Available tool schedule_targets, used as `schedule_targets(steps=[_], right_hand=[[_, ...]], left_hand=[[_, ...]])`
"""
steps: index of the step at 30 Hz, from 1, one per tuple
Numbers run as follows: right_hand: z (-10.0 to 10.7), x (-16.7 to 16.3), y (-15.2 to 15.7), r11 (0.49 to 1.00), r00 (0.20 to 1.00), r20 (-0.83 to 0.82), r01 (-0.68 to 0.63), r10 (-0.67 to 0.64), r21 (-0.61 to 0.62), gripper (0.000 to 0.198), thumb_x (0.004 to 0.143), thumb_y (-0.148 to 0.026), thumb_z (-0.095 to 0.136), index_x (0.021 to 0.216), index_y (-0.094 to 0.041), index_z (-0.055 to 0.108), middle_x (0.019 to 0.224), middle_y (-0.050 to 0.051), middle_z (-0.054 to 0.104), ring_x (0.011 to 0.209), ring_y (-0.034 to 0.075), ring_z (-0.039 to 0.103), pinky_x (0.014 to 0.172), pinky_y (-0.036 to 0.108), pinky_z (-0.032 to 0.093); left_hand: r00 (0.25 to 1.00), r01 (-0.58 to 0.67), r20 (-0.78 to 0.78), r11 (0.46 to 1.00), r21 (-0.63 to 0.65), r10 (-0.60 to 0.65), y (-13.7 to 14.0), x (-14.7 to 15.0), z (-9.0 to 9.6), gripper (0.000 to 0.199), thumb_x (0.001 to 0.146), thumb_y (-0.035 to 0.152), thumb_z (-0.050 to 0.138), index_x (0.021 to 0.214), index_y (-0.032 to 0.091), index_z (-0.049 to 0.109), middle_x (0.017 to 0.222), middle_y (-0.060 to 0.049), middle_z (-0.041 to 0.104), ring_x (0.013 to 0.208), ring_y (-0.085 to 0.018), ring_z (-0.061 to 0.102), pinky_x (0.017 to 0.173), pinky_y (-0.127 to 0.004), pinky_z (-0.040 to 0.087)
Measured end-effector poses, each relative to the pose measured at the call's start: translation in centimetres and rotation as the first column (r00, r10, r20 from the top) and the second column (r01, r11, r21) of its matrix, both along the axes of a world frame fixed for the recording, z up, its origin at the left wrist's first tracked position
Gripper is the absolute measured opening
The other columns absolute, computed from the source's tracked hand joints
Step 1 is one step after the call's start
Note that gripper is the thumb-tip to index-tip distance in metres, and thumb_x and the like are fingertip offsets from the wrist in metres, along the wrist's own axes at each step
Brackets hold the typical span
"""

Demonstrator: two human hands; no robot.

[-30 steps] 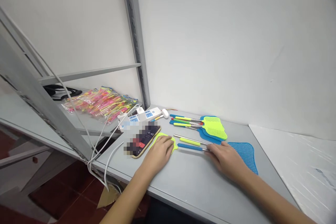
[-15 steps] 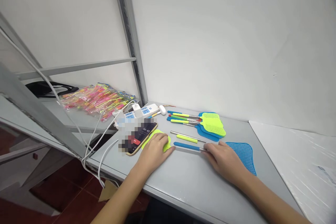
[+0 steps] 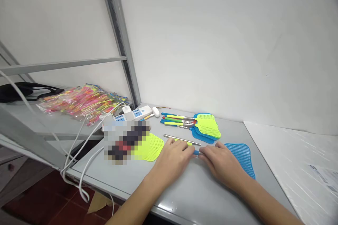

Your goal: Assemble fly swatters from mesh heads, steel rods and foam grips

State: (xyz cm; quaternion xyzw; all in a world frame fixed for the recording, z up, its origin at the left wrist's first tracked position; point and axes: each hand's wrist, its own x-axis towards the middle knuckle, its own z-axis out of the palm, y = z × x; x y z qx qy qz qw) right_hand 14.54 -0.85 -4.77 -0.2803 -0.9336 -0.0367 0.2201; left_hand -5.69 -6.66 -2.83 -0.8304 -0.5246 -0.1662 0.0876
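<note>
My left hand (image 3: 174, 156) is closed over one end of a blue fly swatter handle (image 3: 196, 152), low over the table. My right hand (image 3: 223, 161) grips the handle's other end, close beside the left. Just past the right hand lies a blue mesh swatter head (image 3: 241, 156); whether it joins the handle is hidden. A lime-yellow handle (image 3: 181, 142) and a thin metal rod (image 3: 171, 136) lie behind my left fingers. Left of that hand, a lime-yellow swatter head (image 3: 154, 147) rests flat, partly blurred out.
Several fly swatters are stacked at the back, yellow heads (image 3: 208, 126) on top. A blurred phone (image 3: 129, 142), a power strip (image 3: 141, 112) and white cables (image 3: 84, 168) are at left. Wrapped colourful items (image 3: 84, 103) lie on the shelf; a white board (image 3: 295, 161) is at right.
My left hand has moved right, off the yellow swatter head and onto the blue handle. My right hand now holds the handle where it held the metal shaft end. The view has shifted slightly.
</note>
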Motion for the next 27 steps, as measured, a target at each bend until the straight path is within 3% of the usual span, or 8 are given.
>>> schedule_targets(steps=[4, 11, 18, 21, 24, 27], right_hand=[[0.4, 0.1, -0.1, 1.0, 0.999, 0.049, 0.001, -0.002, 0.021, 0.021, 0.101, -0.026, 0.036, 0.087, -0.021, 0.052, 0.074, 0.0, 0.06, 0.064, 0.016, 0.05, 0.066, 0.032, 0.028], [0.5, 0.7, 0.4, 0.997, 0.984, 0.176, -0.019, 0.006, 0.072, 0.021, 0.097, -0.014, 0.036, 0.08, -0.022, 0.044, 0.069, -0.002, 0.056, 0.057, 0.016, 0.046, 0.062, 0.032, 0.025], [3.5, 3.7, 0.2, 0.973, 0.949, 0.313, -0.112, 0.044, 0.203, 0.025, 0.08, 0.002, 0.037, 0.078, -0.022, 0.044, 0.066, -0.001, 0.052, 0.054, 0.017, 0.04, 0.062, 0.033, 0.021], [4.4, 5.2, -0.3, 0.967, 0.93, 0.361, -0.152, 0.07, 0.203, 0.026, 0.08, 0.003, 0.037, 0.079, -0.022, 0.046, 0.066, -0.001, 0.053, 0.055, 0.016, 0.042, 0.062, 0.033, 0.022], [5.1, 6.5, -0.8, 0.967, 0.916, 0.396, -0.16, 0.071, 0.198, 0.026, 0.083, 0.002, 0.038, 0.079, -0.022, 0.046, 0.066, -0.001, 0.053, 0.055, 0.016, 0.043, 0.062, 0.033, 0.023], [5.8, 7.1, -1.6, 0.971, 0.9, 0.43, -0.155, 0.064, 0.181, 0.023, 0.087, -0.002, 0.039, 0.08, -0.022, 0.046, 0.066, -0.002, 0.054, 0.055, 0.016, 0.044, 0.063, 0.033, 0.024]], left_hand=[[1.0, -0.005, -0.027, 1.0, 0.0, 0.005, 0.4, 0.6, 0.7, 0.023, 0.099, 0.031, 0.038, 0.093, 0.022, 0.058, 0.08, -0.003, 0.062, 0.076, -0.021, 0.059, 0.066, -0.034, 0.037], [0.998, 0.01, 0.064, 0.974, -0.225, 0.004, 0.8, 1.1, 1.7, 0.027, 0.097, 0.037, 0.039, 0.085, 0.022, 0.058, 0.074, -0.004, 0.065, 0.066, -0.023, 0.063, 0.055, -0.03, 0.035], [0.971, 0.11, 0.24, 0.891, -0.441, -0.001, 0.4, 2.4, 2.5, 0.035, 0.098, 0.045, 0.031, 0.089, 0.023, 0.056, 0.077, -0.006, 0.065, 0.069, -0.024, 0.06, 0.055, -0.029, 0.035], [0.912, 0.266, 0.409, 0.744, -0.613, 0.011, 0.8, 3.3, 3.3, 0.034, 0.096, 0.048, 0.033, 0.085, 0.022, 0.052, 0.08, -0.005, 0.06, 0.073, -0.023, 0.056, 0.06, -0.03, 0.037], [0.841, 0.455, 0.541, 0.52, -0.723, 0.015, 1.6, 4.0, 4.0, 0.032, 0.095, 0.045, 0.037, 0.076, 0.022, 0.045, 0.073, -0.001, 0.052, 0.068, -0.017, 0.05, 0.061, -0.028, 0.037], [0.812, 0.549, 0.583, 0.302, -0.779, 0.025, 2.0, 4.2, 4.4, 0.036, 0.096, 0.05, 0.03, 0.075, 0.022, 0.039, 0.06, 0.005, 0.038, 0.049, -0.012, 0.037, 0.048, -0.024, 0.032]])
